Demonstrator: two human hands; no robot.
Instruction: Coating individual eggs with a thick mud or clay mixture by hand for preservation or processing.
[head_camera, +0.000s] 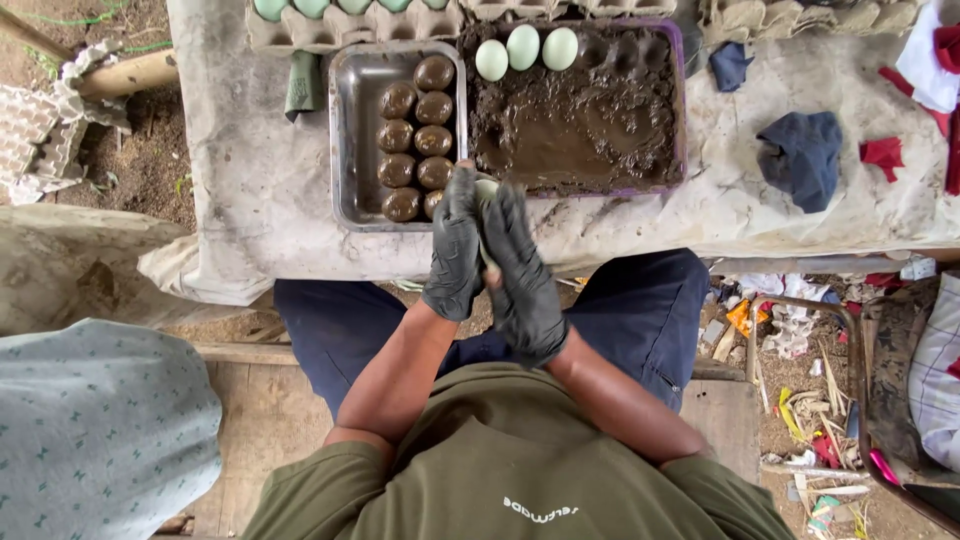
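Both my hands wear black gloves and press together around one pale egg (486, 188), of which only the top shows. My left hand (455, 250) cups it from the left, my right hand (522, 275) from the right, just in front of the table edge. Beyond them a metal tray (352, 140) holds several mud-coated eggs (433, 108) in two rows. To its right a purple-rimmed tray of dark mud (580, 120) has three clean pale green eggs (523, 48) resting at its far left corner.
A dirty grey cloth (260, 200) covers the table. Egg cartons (340, 22) line the far edge. Blue rags (805, 155) and red cloth scraps (882, 152) lie at right. Litter covers the ground at right; a patterned grey fabric (100, 420) is at lower left.
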